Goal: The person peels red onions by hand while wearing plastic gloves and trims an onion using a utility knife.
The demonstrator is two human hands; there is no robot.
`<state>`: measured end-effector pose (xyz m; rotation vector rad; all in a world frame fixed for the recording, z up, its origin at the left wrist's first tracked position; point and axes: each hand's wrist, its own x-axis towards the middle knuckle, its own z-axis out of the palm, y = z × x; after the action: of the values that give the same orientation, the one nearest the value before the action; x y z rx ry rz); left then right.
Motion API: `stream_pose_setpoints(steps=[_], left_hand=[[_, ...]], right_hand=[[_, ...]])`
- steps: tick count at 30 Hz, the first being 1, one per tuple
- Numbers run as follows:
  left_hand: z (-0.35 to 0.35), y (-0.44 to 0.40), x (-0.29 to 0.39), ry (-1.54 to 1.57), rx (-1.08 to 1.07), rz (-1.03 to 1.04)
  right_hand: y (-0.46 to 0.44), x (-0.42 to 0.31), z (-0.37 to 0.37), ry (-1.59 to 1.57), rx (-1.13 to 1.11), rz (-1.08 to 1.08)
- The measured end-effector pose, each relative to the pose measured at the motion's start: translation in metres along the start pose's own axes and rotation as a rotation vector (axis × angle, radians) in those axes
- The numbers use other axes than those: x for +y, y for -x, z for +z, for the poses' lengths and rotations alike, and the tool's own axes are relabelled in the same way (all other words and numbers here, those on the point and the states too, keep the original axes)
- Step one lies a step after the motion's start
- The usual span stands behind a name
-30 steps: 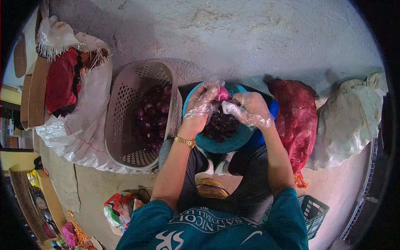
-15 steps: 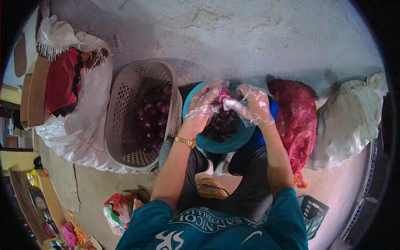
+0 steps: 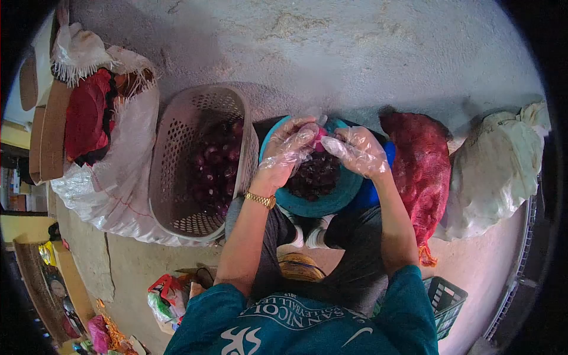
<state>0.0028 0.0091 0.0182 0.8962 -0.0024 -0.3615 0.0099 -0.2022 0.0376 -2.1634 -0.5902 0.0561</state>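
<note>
A bright pink-purple red onion [image 3: 320, 139] is gripped by my left hand [image 3: 290, 145], which wears a clear plastic glove and has a gold watch at its wrist. From the other side my right hand [image 3: 358, 151], gloved the same way, pinches at the onion with its fingertips. Exactly what lies between those fingertips is partly hidden. Below both hands stands a teal basin [image 3: 313, 208] containing dark purple onion skins [image 3: 316, 176]. To the left, a grey-brown plastic basket [image 3: 171, 142] holds many red onions [image 3: 216, 160].
A red mesh sack [image 3: 417, 171] stands right of the basin, with a white sack [image 3: 494, 177] beyond it. Left of the basket is a large white woven sack [image 3: 127, 183]. A concrete wall [image 3: 355, 53] rises behind. A green crate [image 3: 447, 302] sits low on the right.
My right hand has tilted, and its fingers have come in closer against the onion. My left hand has turned slightly and still holds the onion over the basin.
</note>
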Motion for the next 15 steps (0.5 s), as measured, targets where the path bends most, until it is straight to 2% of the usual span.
stream_pose_setpoints(steps=[2, 5, 15], left_hand=[[0.000, 0.000, -0.003, 0.005, 0.027, -0.002], [0.003, 0.001, -0.003, 0.049, 0.053, -0.038], [-0.003, -0.003, -0.012, 0.072, 0.079, -0.053]], right_hand=[[-0.002, -0.002, -0.003, 0.116, 0.001, 0.010], [-0.002, -0.006, -0.006, 0.074, -0.050, 0.074], [-0.002, -0.006, -0.004, 0.127, -0.054, 0.096]])
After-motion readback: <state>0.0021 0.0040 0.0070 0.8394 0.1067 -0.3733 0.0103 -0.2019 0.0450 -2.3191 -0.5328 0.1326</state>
